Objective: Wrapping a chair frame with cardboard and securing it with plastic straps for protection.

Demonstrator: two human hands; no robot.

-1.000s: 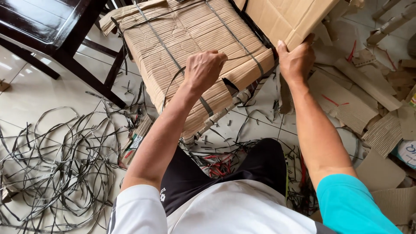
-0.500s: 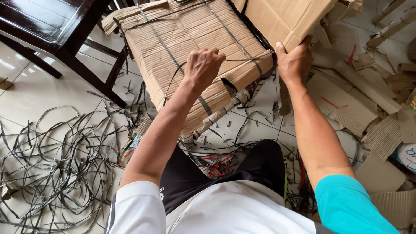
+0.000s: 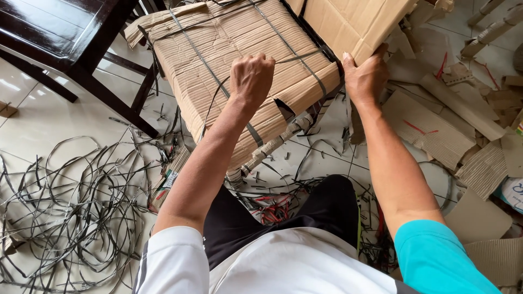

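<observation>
Close to the person, a big messy pile of dark straps lies on the tiled floor, off to the left. A bit farther out, the left hand is a tight fist with its fingers closed around a dark strap that runs over a bundle of flat cardboard. The right hand has its fingers curled on the bundle's right corner, under a cardboard sheet, and a dark wooden chair stands far left.

My left hand has drawn its fisted grip on the dark strap farther up the cardboard bundle. The strap now lies taut and flat. My right hand has crept slightly up the bundle's corner.
</observation>
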